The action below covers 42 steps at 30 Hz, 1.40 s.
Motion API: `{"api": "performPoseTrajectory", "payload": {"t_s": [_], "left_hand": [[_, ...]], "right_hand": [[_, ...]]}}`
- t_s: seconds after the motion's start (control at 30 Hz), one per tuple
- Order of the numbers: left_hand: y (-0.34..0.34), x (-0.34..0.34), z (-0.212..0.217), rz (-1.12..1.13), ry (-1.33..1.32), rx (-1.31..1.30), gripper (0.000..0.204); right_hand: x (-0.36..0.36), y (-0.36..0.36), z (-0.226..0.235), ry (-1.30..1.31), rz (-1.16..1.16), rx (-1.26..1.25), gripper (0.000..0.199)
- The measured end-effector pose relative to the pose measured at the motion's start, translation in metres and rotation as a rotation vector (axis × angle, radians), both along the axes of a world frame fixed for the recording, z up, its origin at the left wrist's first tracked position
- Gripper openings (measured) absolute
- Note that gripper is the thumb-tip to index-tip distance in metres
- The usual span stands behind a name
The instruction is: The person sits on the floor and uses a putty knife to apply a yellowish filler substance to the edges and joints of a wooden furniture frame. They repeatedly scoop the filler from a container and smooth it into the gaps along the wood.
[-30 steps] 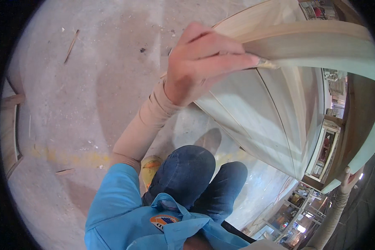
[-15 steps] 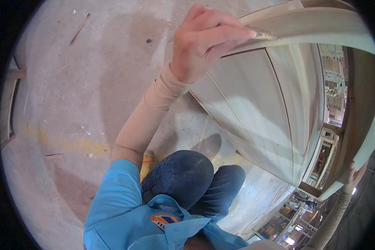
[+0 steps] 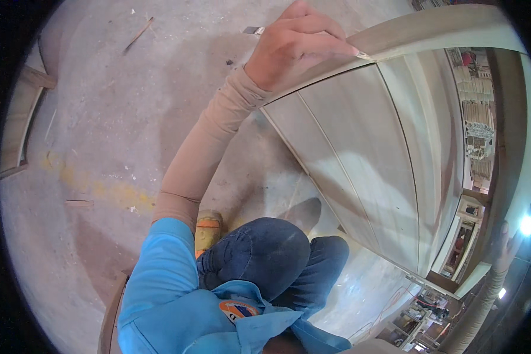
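My left hand [image 3: 298,44] is closed in a pinch around a slim tool. The tool's metal end [image 3: 253,30] sticks out behind the hand, and a thin pale tip [image 3: 364,55] shows at the fingertips. That tip meets the pale wooden frame [image 3: 442,32], just above the seam of its grey-beige panel [image 3: 360,135]. My fingers hide most of the tool, so its exact kind does not show. At the far right, my right hand [image 3: 504,245] rests against the frame's side rail, thumb and fingers about its edge, partly washed out by glare.
The panelled wooden piece stands tilted over the concrete floor [image 3: 100,118]. A wood sliver [image 3: 138,35] and other scraps lie on the floor. Another wooden piece [image 3: 26,112] stands at the left edge. Shelves with goods [image 3: 419,312] and stacked wooden parts [image 3: 478,112] appear beyond the frame.
My left hand has shifted slightly right and down along the frame, and the tool's metal end behind it now shows. The view has turned a little. My right hand stays at the side rail.
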<state>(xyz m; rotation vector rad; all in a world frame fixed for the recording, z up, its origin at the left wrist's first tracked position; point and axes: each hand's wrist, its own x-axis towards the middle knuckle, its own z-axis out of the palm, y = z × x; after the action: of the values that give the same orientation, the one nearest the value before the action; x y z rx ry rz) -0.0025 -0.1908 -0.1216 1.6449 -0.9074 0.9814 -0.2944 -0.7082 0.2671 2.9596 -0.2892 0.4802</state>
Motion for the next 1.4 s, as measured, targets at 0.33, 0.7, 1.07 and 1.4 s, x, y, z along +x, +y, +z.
{"api": "performPoseTrajectory", "payload": {"t_s": [0.33,0.7,1.07,1.4], "left_hand": [[0.001,0.011,0.011,-0.063,-0.028,0.019,0.022],[-0.003,0.014,0.020,-0.028,-0.084,-0.071,0.026],[0.003,-0.018,0.033,0.071,0.048,-0.072,0.028],[-0.011,-0.017,0.027,0.113,-0.033,-0.182,0.026]], "right_hand": [[0.002,0.009,-0.004,0.031,-0.039,0.072,0.068],[0.004,0.014,-0.007,0.030,0.089,-0.037,0.062],[0.005,0.023,-0.009,0.037,-0.003,-0.042,0.073],[0.003,0.015,-0.006,0.023,0.002,-0.060,0.073]]}}
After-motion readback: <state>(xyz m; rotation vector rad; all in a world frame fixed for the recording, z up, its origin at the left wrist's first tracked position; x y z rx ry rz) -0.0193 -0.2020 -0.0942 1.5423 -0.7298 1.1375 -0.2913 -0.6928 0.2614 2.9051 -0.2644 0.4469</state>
